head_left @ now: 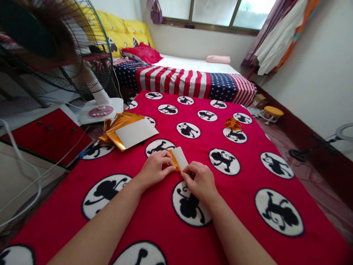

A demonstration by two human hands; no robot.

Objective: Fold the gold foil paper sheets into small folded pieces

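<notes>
A small folded sheet of paper [179, 157], gold on one side and white on the other, lies on the red blanket [248, 206] printed with black monkeys in white circles. My left hand [154, 168] presses on its left part with fingers curled. My right hand [199, 180] pinches its near corner. Both hands meet at the paper's lower edge.
A stack of gold and white paper sheets [127, 131] lies to the upper left. A crumpled gold paper shape [233, 123] sits further back on the right. An electric fan [91, 88] stands at the left. A bed with a stars-and-stripes cover [190, 81] is behind.
</notes>
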